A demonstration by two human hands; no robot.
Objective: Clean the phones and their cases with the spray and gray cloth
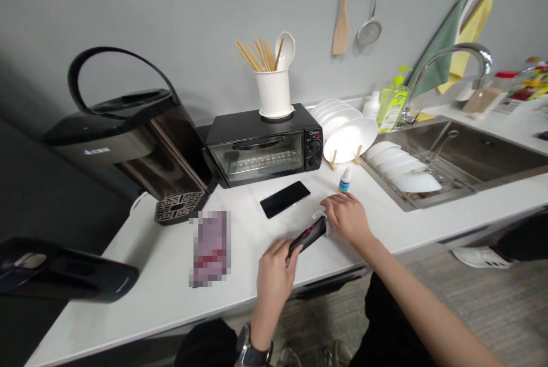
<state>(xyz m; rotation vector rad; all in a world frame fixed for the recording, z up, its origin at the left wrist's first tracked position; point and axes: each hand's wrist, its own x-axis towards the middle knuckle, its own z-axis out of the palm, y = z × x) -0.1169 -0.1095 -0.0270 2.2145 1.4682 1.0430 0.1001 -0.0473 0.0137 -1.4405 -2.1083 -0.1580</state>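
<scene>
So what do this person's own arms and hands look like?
The left hand is ungloved, with a dark, black-strapped watch at the wrist. The right hand is ungloved too, with nothing visible on its wrist. No sleeves show.

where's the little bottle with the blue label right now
In the head view, the little bottle stands right of centre on the counter, just beyond the right hand and in front of the plates.

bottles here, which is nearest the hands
The small blue-labelled bottle just beyond the right hand; the larger white bottle and green pump bottle stand farther back.
</scene>
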